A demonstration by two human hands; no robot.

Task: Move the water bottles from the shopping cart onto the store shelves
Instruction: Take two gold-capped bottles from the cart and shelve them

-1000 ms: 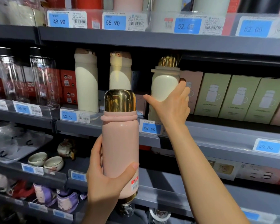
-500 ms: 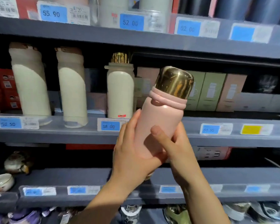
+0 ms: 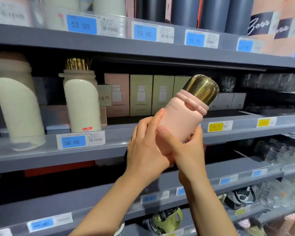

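While only the head view is supplied, it accounts for every item listed here.

Head view, item one: pink bottle (image 3: 182, 121), gold cap (image 3: 202, 90), tilted with the cap toward the upper right, held in the air in front of the middle shelf (image 3: 109, 149) and not yet resting on it. Left hand (image 3: 146, 150): fingers curled round the lower body from the left, thumb lying up the side. Right hand (image 3: 186, 150): wraps the base from the right, thumb pressed across the front. A two-handed hold probably serves to turn the bottle for standing upright.

Item two: cream bottle (image 3: 82, 103) with gold cap, upright on the middle shelf above the 58.00 price tag (image 3: 71, 142). The open shelf space to its right, in front of the boxed stock (image 3: 140, 95), looks the likely slot, beside a bottle of the same design.

Item three: larger cream flask (image 3: 15, 108), far left, same shelf.

Change against half a second ago: grip and tilt are much the same; the view has swung right, so the cream bottle sits farther left. Against one second ago: the bottle then stood upright in the left hand alone, while the right hand touched the cream bottle.
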